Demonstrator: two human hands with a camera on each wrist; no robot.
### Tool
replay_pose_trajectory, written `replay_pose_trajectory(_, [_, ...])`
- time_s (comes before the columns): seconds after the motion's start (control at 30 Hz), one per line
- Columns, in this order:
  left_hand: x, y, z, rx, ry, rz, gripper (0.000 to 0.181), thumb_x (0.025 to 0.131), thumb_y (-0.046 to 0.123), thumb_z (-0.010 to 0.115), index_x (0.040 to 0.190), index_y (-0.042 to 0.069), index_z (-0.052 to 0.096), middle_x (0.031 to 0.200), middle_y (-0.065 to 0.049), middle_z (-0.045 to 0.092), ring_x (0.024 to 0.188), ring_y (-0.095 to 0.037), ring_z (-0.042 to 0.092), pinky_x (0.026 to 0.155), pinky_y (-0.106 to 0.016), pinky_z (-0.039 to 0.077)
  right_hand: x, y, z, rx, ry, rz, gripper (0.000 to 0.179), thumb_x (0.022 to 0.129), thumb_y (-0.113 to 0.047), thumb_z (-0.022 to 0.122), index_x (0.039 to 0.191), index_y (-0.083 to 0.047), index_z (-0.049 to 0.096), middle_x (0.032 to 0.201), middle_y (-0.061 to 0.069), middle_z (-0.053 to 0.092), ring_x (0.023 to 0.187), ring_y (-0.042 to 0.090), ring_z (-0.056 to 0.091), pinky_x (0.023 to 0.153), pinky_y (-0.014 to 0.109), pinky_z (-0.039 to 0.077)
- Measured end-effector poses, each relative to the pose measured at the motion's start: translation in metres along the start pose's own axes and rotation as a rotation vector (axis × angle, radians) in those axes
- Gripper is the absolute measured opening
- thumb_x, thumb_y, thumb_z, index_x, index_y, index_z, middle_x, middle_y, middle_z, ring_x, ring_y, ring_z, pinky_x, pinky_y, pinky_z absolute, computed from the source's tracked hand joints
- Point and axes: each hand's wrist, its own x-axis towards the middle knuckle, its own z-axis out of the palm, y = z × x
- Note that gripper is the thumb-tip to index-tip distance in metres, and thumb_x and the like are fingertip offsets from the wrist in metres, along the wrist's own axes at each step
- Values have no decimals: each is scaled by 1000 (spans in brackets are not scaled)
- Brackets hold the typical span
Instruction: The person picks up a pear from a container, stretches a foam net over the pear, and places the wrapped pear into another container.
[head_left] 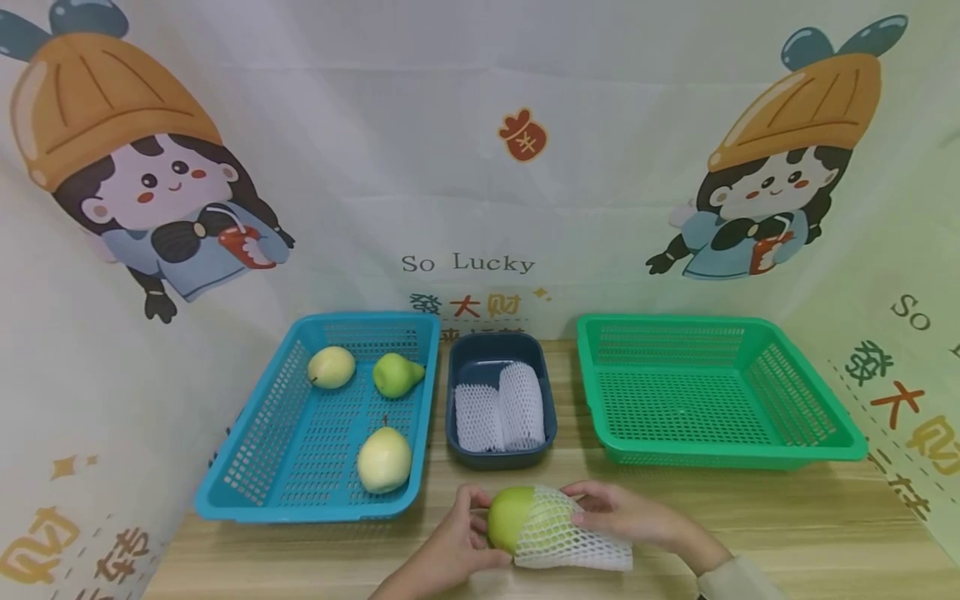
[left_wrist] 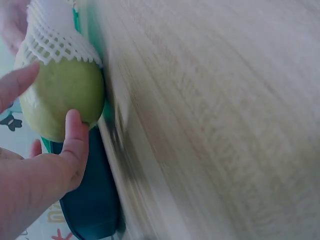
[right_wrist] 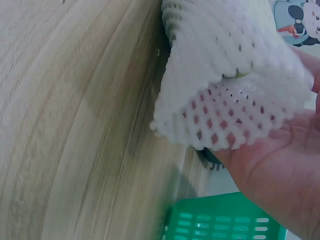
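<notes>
A rounded yellow-green fruit [head_left: 510,518] lies low over the front of the table, its right part inside a white foam net sleeve [head_left: 572,537]. My left hand [head_left: 459,540] grips the bare left end, thumb and fingers on either side, as the left wrist view also shows on the fruit's skin [left_wrist: 70,90]. From the right, my right hand [head_left: 622,515] holds the sleeve with the thumb over its top. In the right wrist view the sleeve's open end [right_wrist: 225,110] flares loosely past the fruit, against the palm [right_wrist: 280,165].
A blue basket [head_left: 251,510] at left holds two pale yellow fruits [head_left: 384,460] [head_left: 331,367] and a green pear [head_left: 396,375]. Behind my hands, a dark blue bin [head_left: 480,460] contains folded foam net sleeves [head_left: 521,407]. The green basket [head_left: 720,450] stands at right, before a printed cloth backdrop [head_left: 450,167].
</notes>
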Motion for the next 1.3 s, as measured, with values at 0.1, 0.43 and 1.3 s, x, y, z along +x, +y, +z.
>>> replay_pose_trajectory(0.1, [1,-2,-3,-54,-9,-7,61,83,10,68,128,-7,30,123,-25,44,96,-25,57,74,-22,50,-2,-2,1,-82,18,-41,47,96,-20,50,130,11,41,121,27,55,109,39,55,88,29,48])
replay_pose_trajectory(0.43, [3,-9,-7,-285,-106,-111,52,92,17,57,133,-4,33,121,-26,50,102,-24,58,85,-43,52,-1,-16,34,-513,185,-57,93,72,-47,74,134,10,34,132,25,47,119,36,48,98,52,39])
replay_pose_trajectory(1.3, [5,0,5,-356,-76,-109,51,89,18,62,131,1,39,110,-17,41,87,-19,61,80,-37,54,10,-10,44,-743,282,-214,85,70,-52,73,129,2,43,119,13,55,107,22,54,91,39,49])
